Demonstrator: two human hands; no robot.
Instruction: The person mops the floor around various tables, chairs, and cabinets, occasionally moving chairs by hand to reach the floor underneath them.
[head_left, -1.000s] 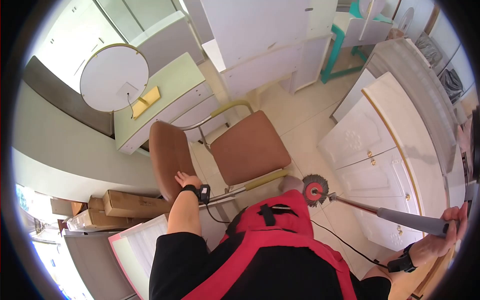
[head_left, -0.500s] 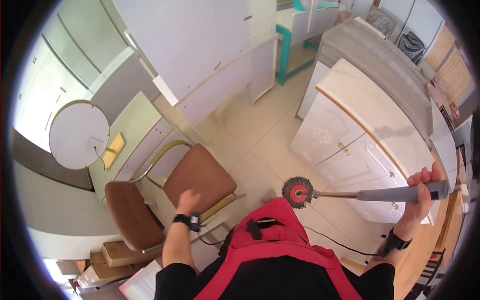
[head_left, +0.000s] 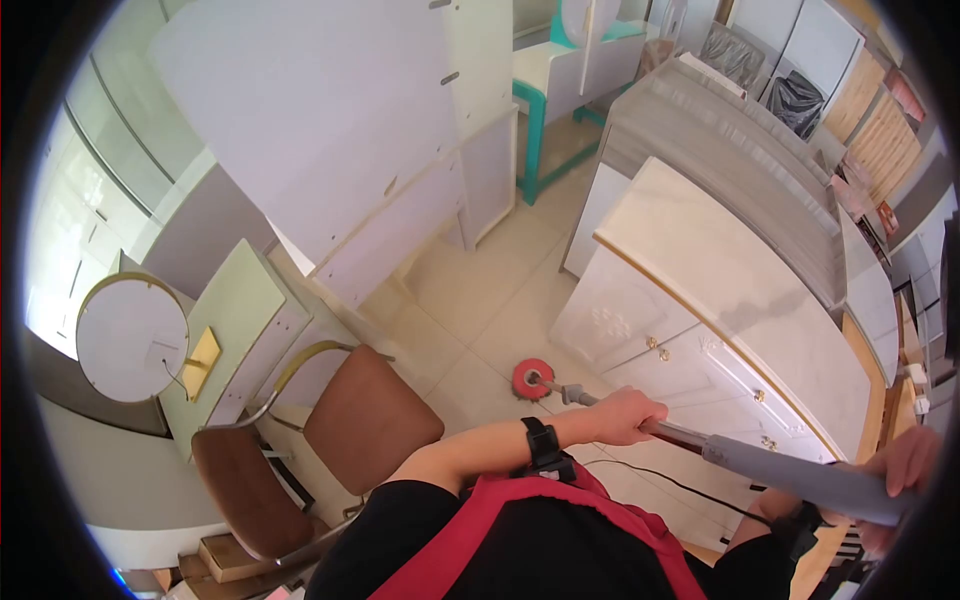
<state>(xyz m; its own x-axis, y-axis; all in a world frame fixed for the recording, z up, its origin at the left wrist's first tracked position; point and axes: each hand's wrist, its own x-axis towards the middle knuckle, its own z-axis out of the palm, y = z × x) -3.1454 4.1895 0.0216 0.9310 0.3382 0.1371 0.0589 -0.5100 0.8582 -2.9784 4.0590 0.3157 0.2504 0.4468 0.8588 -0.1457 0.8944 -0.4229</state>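
Observation:
A mop (head_left: 790,470) with a thick grey handle slants down and left across the view to its round red head (head_left: 519,381) on the tiled floor. My left hand (head_left: 625,415) is wrapped round the thin lower pole, its arm reaching across my red apron. Near the top end of the grey grip, my right hand (head_left: 905,465) is closed on the handle, partly blurred at the dark edge of the view. Little of the mop's grey strands shows from this angle.
A brown chair (head_left: 370,415) stands to the left, by a pale green desk (head_left: 240,300) with a round mirror (head_left: 130,335). On the right is a white cabinet (head_left: 730,270) with gold knobs. A tall white panel (head_left: 330,110) rises ahead. A black cable (head_left: 690,487) hangs near the floor.
My left hand has come from over the chair to grip the mop's pole. The mop head has shifted left and forward. The whole view has shifted slightly to the right.

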